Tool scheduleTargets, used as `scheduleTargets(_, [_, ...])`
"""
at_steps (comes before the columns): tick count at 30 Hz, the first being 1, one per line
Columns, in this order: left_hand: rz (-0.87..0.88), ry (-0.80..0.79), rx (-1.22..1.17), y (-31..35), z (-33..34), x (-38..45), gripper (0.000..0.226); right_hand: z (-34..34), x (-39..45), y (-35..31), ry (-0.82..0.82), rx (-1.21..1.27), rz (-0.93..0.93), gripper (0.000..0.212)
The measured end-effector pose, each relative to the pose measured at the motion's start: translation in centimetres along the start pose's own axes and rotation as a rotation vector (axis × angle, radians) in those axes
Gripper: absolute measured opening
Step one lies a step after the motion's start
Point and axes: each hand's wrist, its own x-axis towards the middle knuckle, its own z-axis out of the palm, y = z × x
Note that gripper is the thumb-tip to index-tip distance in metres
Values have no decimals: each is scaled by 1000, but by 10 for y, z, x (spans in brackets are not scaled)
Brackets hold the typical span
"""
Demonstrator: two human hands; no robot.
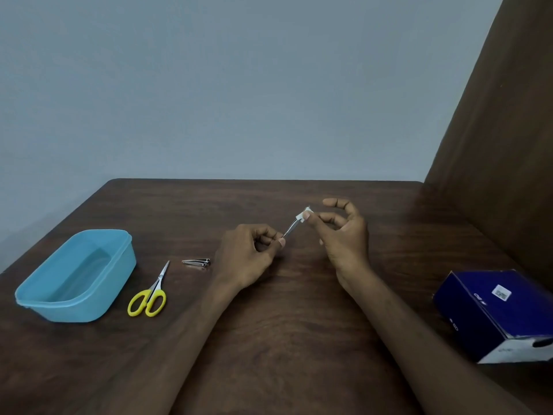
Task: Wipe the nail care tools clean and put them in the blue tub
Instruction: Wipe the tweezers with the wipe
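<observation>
My left hand point(250, 256) pinches the near end of a thin metal tweezers point(291, 229) above the table's middle. My right hand point(341, 232) pinches a small white wipe point(303, 215) around the tweezers' far tip, its other fingers curled loosely. A metal nail clipper point(196, 262) lies on the table left of my left hand. Small scissors with yellow handles point(151, 293) lie further left, blades pointing away. The blue tub point(76, 275) stands at the left with nothing visible inside.
The dark wooden table point(269, 339) meets a grey wall at the back. A dark blue cardboard box point(496, 313) sits at the right edge. A brown wooden panel point(502, 145) rises along the right side.
</observation>
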Motion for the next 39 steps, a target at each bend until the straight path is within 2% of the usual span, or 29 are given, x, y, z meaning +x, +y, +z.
scheduleTargets(4, [13, 9, 1, -1, 0, 1, 9, 3, -4, -3, -101, 3, 20, 39])
scheduleTargets(9, [36, -21, 43, -2, 0, 1, 6, -2, -1, -5, -29, 36, 5, 41])
scheduleTargets(14, [42, -15, 45, -2, 0, 0, 3, -1, -4, -3, -138, 2, 35, 39])
scheduleTargets(20, [58, -41, 64, -2, -1, -1, 2, -2, -2, -4, -61, 28, 20, 36])
scheduleTargets(24, [58, -23, 61, -2, -1, 0, 4, 0, -3, -1, -125, -27, 3, 31])
scheduleTargets(39, [45, -12, 39, -3, 0, 1, 3, 0, -5, -1, -130, -25, -3, 14])
